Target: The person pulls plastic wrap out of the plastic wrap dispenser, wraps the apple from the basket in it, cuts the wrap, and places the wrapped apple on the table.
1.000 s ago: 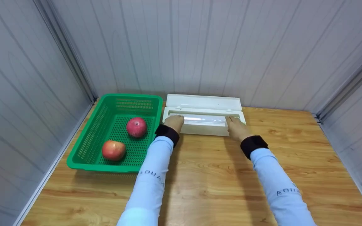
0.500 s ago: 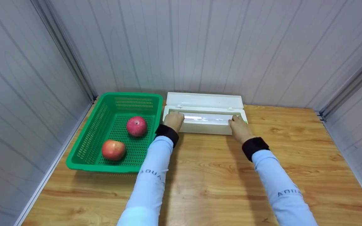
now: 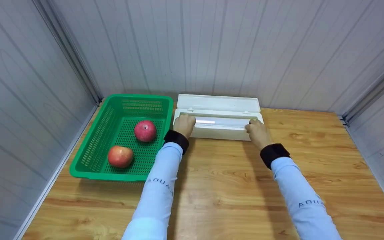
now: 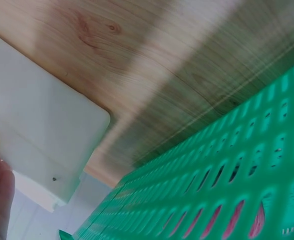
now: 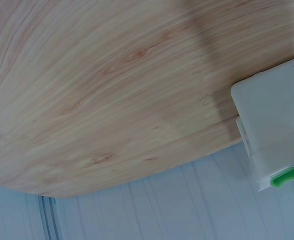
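A white cling film dispenser box (image 3: 223,133) stands by the back wall with its lid (image 3: 218,103) raised. The cling film (image 3: 220,122) lies across its opening, glossy and fairly smooth. At the left end my left hand (image 3: 184,125) has curled fingers and pinches the film's edge; its fingertips (image 4: 1,192) show over the box front in the left wrist view. My right hand (image 3: 259,134) pinches the film at the other end, close to a green slider (image 5: 284,177) seen in the right wrist view. Most of that hand falls outside its wrist view.
Left of the dispenser stands a green plastic basket (image 3: 121,177), close to my left hand. Inside it lie a dark red apple (image 3: 145,131) and a yellowish red apple (image 3: 120,156). Pale wall panels (image 3: 212,46) enclose the wooden table (image 3: 218,186) at the back and sides.
My right hand has shifted a little to the right along the box. The film between the hands looks smoother than before. My left hand has stayed at the left end.
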A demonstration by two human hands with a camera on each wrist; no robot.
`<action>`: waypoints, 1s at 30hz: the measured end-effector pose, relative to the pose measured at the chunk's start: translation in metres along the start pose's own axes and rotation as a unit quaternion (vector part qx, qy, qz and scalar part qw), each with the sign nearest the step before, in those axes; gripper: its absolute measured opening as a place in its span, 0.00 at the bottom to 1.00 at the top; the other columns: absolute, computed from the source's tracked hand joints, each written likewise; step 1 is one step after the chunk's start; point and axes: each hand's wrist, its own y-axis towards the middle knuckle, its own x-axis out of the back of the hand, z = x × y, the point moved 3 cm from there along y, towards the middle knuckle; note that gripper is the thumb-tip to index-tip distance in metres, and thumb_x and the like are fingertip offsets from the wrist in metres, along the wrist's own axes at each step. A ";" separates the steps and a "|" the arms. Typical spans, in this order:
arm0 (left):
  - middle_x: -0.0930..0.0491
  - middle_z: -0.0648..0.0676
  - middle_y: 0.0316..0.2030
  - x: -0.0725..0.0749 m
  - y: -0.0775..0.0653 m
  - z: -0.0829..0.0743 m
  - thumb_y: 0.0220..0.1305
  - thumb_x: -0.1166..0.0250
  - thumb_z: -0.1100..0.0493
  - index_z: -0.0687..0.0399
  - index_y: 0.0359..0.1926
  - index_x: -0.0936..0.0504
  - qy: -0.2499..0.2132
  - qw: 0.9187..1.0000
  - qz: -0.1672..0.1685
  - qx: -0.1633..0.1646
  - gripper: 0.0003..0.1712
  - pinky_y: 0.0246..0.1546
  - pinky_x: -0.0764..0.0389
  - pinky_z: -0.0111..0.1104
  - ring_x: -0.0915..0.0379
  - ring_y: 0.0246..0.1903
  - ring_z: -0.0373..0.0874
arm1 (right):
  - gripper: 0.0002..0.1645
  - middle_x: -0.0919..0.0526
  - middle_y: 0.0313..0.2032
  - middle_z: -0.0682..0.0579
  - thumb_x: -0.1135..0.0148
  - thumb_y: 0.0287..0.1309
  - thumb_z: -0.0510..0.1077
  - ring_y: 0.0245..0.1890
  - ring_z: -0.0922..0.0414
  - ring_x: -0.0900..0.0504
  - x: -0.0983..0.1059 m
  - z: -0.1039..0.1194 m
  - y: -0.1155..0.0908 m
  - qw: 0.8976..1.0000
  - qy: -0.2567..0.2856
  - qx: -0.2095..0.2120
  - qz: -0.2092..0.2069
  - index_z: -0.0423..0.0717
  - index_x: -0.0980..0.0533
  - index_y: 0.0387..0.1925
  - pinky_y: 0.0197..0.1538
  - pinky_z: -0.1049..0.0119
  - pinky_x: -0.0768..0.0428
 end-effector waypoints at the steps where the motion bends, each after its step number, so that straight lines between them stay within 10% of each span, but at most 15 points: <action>1: 0.18 0.59 0.23 0.001 0.000 0.000 0.53 0.44 0.71 0.58 0.21 0.15 0.000 1.000 -0.001 -0.001 0.13 0.22 0.19 0.42 0.20 0.26 0.53 | 0.07 0.24 0.22 0.43 0.39 0.41 0.24 0.27 0.46 0.24 0.001 0.000 0.000 1.000 0.000 0.000 -0.006 0.36 0.20 0.20 0.30 0.57 0.22; 18: 0.18 0.58 0.21 0.004 0.003 -0.003 0.51 0.42 0.75 0.57 0.22 0.15 0.010 0.999 -0.003 -0.051 0.14 0.23 0.18 0.39 0.20 0.25 0.53 | 0.09 0.22 0.21 0.44 0.42 0.42 0.24 0.26 0.46 0.22 0.006 -0.008 0.001 0.998 0.029 -0.024 -0.056 0.36 0.19 0.21 0.30 0.55 0.21; 30: 0.18 0.58 0.22 0.002 0.002 0.000 0.51 0.40 0.75 0.58 0.24 0.15 -0.005 1.000 0.012 0.000 0.11 0.22 0.18 0.37 0.20 0.26 0.51 | 0.05 0.17 0.32 0.41 0.40 0.50 0.31 0.35 0.44 0.20 0.007 -0.010 0.005 0.986 0.113 -0.113 0.038 0.37 0.19 0.28 0.35 0.51 0.21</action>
